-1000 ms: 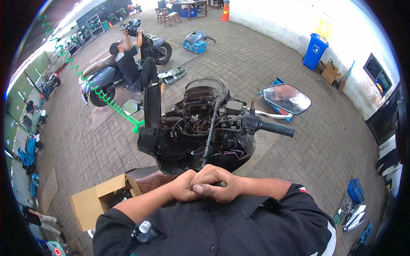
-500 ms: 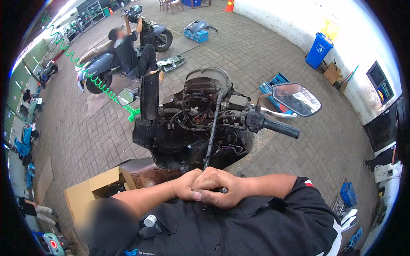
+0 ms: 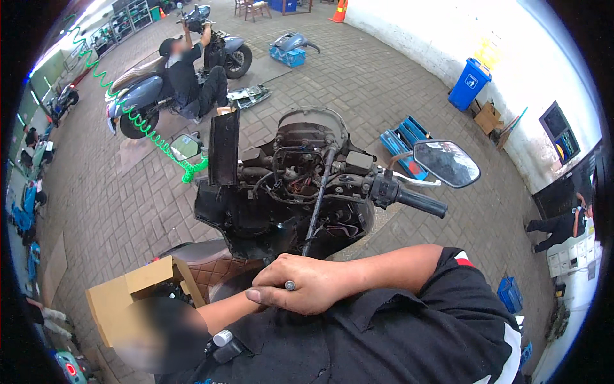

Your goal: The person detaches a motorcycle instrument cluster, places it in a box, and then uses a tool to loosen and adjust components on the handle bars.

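My right hand [image 3: 310, 285] is closed around the near end of a long dark rod [image 3: 316, 211], whose round metal tip shows between thumb and fingers. The rod slants away from me to the handlebar centre of a stripped black scooter [image 3: 256, 217]. Its far end lies among the bare wiring and cables. My left forearm [image 3: 233, 312] comes in from the left and runs under my right hand. That covers my left hand, so its fingers are hidden. Nearest on the right is the handlebar grip [image 3: 422, 201] with a mirror [image 3: 446, 163] above it.
An open cardboard box [image 3: 131, 281] with dark parts stands at my left. A blue toolbox [image 3: 404, 144] lies beyond the handlebar. A co-worker [image 3: 192, 77] sits at another scooter, near a coiled green hose [image 3: 150, 131]. Another person [image 3: 559, 227] stands at far right. A blue bin [image 3: 470, 83] is by the wall.
My hands have shifted slightly left and toward me on the rod, and the right now covers the left. The person at far right has come further into view.
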Demonstrator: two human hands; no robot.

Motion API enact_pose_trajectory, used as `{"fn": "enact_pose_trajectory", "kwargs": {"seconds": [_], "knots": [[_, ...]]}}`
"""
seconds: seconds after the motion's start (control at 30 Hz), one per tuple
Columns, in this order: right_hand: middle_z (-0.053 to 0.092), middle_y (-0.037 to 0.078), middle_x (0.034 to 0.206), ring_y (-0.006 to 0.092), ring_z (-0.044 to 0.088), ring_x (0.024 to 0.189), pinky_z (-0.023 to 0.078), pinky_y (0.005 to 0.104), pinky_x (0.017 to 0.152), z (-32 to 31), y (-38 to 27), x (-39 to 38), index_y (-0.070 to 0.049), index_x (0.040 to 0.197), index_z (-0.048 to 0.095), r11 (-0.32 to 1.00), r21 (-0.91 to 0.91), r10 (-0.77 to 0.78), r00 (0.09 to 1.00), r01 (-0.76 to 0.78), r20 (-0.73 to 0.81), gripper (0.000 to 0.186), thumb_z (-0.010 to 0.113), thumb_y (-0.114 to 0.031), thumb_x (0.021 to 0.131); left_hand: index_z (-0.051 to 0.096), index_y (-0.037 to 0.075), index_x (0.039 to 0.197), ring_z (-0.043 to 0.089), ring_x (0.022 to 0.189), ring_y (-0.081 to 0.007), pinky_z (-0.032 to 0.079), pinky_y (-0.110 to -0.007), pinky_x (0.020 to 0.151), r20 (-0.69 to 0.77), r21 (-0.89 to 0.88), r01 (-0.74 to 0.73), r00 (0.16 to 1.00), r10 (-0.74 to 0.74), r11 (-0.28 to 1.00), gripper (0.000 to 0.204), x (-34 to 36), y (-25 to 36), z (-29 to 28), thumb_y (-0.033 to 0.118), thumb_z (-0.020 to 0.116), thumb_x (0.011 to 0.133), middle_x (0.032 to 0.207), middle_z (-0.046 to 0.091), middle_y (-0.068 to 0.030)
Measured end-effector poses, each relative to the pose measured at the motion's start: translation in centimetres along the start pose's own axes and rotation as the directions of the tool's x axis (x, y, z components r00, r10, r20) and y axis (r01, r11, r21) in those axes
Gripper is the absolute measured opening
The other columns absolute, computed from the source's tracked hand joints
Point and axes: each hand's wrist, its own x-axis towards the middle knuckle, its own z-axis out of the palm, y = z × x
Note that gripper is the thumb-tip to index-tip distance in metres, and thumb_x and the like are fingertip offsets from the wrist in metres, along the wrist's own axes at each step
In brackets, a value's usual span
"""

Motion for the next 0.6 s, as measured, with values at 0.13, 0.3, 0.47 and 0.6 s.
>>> {"fn": "enact_pose_trajectory", "kwargs": {"seconds": [0.13,0.3,0.47,0.6], "knots": [[0.061,0.018,0.069,0.0275,0.062,0.067,0.048,0.0385,0.064,-0.6,-1.5,1.8,0.007,0.082,0.06,0.989,-0.002,0.147,0.987,-0.147,0.062,0.045,0.047,-0.032,0.101,0.058,0.005,0.122,0.051,0.122,-0.0264,0.036,-0.042,0.105,-0.094,0.02,0.093,0.991,-0.091,0.995,0.043,-0.9,1.0,0.6,0.033,0.059,0.089,0.126,0.058,-0.0117],[0.064,0.02,0.069,0.0289,0.066,0.066,0.052,0.0398,0.067,-0.2,-0.7,4.7,0.008,0.094,0.066,0.927,-0.247,0.318,0.941,-0.282,0.116,0.052,0.049,-0.041,0.098,0.054,0.005,0.128,0.047,0.128,-0.0261,0.032,-0.043,0.11,-0.159,0.03,0.162,0.975,-0.156,0.986,0.044,-1.1,2.9,1.7,0.031,0.057,0.092,0.133,0.054,-0.0111],[0.065,0.023,0.083,0.036,0.064,0.078,0.05,0.0436,0.074,0.9,1.1,5.2,0.006,0.099,0.065,0.901,-0.308,0.338,0.939,-0.305,0.058,0.054,0.057,-0.046,0.092,0.047,0.004,0.136,0.046,0.128,-0.0236,0.033,-0.039,0.109,-0.309,-0.171,0.108,0.938,-0.157,0.979,0.052,-2.1,-2.7,3.4,0.028,0.057,0.092,0.135,0.051,-0.0122],[0.06,0.017,0.081,0.0344,0.06,0.075,0.048,0.0409,0.07,-1.0,2.9,-2.1,-0.001,0.088,0.061,0.795,-0.567,-0.449,0.839,0.216,-0.309,0.04,0.063,-0.041,0.088,0.049,0.002,0.132,0.049,0.124,-0.0235,0.036,-0.038,0.106,-0.505,-0.279,0.003,0.85,-0.149,0.96,0.054,-2.0,-2.2,4.9,0.037,0.054,0.093,0.129,0.054,-0.012]]}}
